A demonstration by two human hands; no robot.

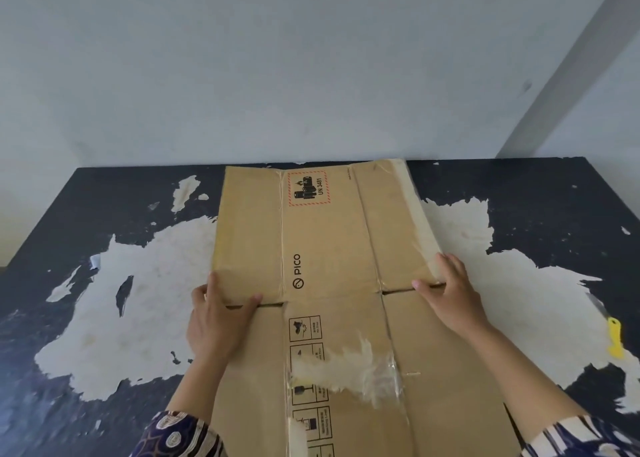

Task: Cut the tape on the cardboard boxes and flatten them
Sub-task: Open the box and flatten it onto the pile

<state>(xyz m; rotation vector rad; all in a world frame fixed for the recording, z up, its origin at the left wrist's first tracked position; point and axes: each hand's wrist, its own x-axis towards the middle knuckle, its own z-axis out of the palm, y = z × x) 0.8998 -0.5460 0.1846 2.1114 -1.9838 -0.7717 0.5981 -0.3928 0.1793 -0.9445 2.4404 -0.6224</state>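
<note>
Corrugated cardboard box (332,283) flat on peeling table (104,214); L hand (218,318), R hand (450,294) grip clamped on flaps.

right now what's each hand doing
Left hand: closed on the cardboard box flap edge.
Right hand: closed on the opposite flap edge.

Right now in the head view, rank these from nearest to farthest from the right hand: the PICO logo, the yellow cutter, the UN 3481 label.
From the right hand:
1. PICO logo, to its left on the cardboard box.
2. UN 3481 label, up at the box's far end.
3. Yellow cutter, off to the right on the table, by the frame's edge.
</note>
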